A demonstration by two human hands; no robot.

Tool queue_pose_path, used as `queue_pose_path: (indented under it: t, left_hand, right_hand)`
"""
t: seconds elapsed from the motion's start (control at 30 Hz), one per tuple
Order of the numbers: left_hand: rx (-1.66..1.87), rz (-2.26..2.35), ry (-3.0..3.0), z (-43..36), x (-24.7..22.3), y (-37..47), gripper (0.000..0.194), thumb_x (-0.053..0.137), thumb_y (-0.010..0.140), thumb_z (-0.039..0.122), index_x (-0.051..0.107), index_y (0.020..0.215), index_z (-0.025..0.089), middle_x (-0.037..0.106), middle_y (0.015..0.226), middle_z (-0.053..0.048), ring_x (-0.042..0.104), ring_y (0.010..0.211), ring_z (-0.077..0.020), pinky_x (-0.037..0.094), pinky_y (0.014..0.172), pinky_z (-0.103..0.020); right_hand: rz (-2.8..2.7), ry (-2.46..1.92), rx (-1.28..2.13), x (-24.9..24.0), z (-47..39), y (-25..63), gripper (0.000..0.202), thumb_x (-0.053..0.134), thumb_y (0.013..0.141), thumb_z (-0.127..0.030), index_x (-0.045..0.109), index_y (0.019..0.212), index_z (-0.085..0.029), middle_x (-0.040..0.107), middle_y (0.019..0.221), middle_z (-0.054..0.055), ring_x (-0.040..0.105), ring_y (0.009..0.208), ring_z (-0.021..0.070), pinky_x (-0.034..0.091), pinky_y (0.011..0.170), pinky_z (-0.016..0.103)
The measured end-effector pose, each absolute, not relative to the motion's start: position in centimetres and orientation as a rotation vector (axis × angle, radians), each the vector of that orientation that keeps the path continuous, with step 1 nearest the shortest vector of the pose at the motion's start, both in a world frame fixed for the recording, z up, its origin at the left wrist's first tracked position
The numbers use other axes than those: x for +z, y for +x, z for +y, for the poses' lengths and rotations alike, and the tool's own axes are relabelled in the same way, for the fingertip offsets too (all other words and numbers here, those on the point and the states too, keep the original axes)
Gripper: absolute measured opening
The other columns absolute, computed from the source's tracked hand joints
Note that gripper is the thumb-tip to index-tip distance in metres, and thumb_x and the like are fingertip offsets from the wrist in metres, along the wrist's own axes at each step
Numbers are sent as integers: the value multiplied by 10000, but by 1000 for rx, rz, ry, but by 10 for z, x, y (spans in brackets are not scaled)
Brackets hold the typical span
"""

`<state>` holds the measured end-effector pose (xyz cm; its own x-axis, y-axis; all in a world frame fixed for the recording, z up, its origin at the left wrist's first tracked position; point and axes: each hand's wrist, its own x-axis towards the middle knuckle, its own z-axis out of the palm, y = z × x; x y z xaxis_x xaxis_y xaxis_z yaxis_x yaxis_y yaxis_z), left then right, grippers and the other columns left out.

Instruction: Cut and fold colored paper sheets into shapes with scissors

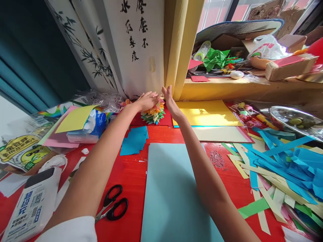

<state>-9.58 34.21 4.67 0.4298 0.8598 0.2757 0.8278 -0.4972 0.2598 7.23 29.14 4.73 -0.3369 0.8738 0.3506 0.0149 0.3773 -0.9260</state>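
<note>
At the back of the red table, a small pile of colourful folded paper pieces (pixel 153 116) rests on red paper (pixel 166 119). My left hand (pixel 146 102) lies flat over the top of the pile, fingers stretched out. Close by on the pile's right side, my right hand (pixel 170 101) is raised with its fingers apart and holds nothing. Some of the pile is hidden under my left hand. Blue paper squares (pixel 133 141) lie in front of it, and a large light blue sheet (pixel 171 188) stretches toward me between my forearms.
Black-handled scissors (pixel 114 203) lie beside my left forearm. Yellow sheets (pixel 209 113) sit back right, with blue and cream paper strips (pixel 285 168) heaped below a metal bowl (pixel 300 116). A tissue pack (pixel 87 126) and a white box (pixel 32 205) occupy the left. A cluttered sill (pixel 242 85) borders the back right.
</note>
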Motion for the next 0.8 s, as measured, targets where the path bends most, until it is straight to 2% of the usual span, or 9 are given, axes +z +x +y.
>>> queue_pose_path:
  t: [0.13,0.3,0.43,0.5,0.57,0.63,0.67,0.73,0.8]
  left_hand:
    - [453,1560,2531,339,78,-92,563,445,840,507,395,1359,295,298,1484,-36,117,1390,-342,32,1078,-577]
    - [491,1624,2519,327,112,-88,535,372,898,345,319,1408,191,270,1485,-63,60,1399,-325,-27,1087,-546]
    - [858,1704,2568,306,137,-102,456,408,875,325,474,1309,204,340,1444,-36,121,1391,-306,25,1121,-484]
    - [912,1678,2641,285,139,-114,371,491,822,372,602,1149,236,462,1341,-29,253,1340,-317,120,1120,-466]
    - [503,1684,2648,257,128,-125,307,526,782,401,668,989,225,608,1119,-49,463,1176,-335,257,1050,-512]
    - [-50,1629,2497,228,104,-133,308,590,720,421,669,977,269,658,1042,-39,546,1075,-302,357,988,-439]
    - [-258,1622,2408,215,90,-135,370,628,680,417,650,1024,284,653,1092,-42,548,1077,-298,373,972,-416]
    - [-338,1649,2374,195,61,-137,602,730,541,397,610,1112,252,599,1215,-99,504,1132,-347,348,982,-458]
    - [-356,1657,2362,184,41,-139,808,712,547,439,466,1290,239,398,1423,-121,328,1300,-350,213,1064,-492]
  right_hand:
    - [-1679,-770,1037,54,293,69,801,-5,859,-675,64,1479,-173,109,1529,12,59,1404,143,51,1142,350]
    - [-1716,-781,984,57,296,68,877,-14,780,-768,64,1478,-243,122,1524,-45,12,1403,162,6,1135,381]
    - [-1660,-770,919,68,292,77,843,-29,762,-776,78,1465,-322,145,1516,-81,24,1403,188,33,1121,444]
    - [-1610,-769,935,80,286,82,792,-55,796,-730,110,1458,-330,196,1506,-65,46,1401,188,114,1111,462]
    - [-1558,-773,970,94,276,85,733,-36,845,-672,175,1445,-308,290,1473,-24,136,1392,178,228,1089,443]
    - [-1565,-758,990,108,263,85,687,64,882,-645,312,1393,-258,437,1378,33,314,1334,196,336,1047,414]
    - [-1611,-748,1013,114,256,84,670,126,889,-642,403,1335,-225,515,1298,61,418,1267,215,383,1019,407]
    - [-1811,-772,1117,120,243,80,638,211,890,-642,565,1146,-178,624,1111,96,574,1082,234,461,950,406]
    - [-2058,-860,1272,116,234,74,570,314,885,-617,640,924,-151,664,958,119,636,914,237,520,863,407]
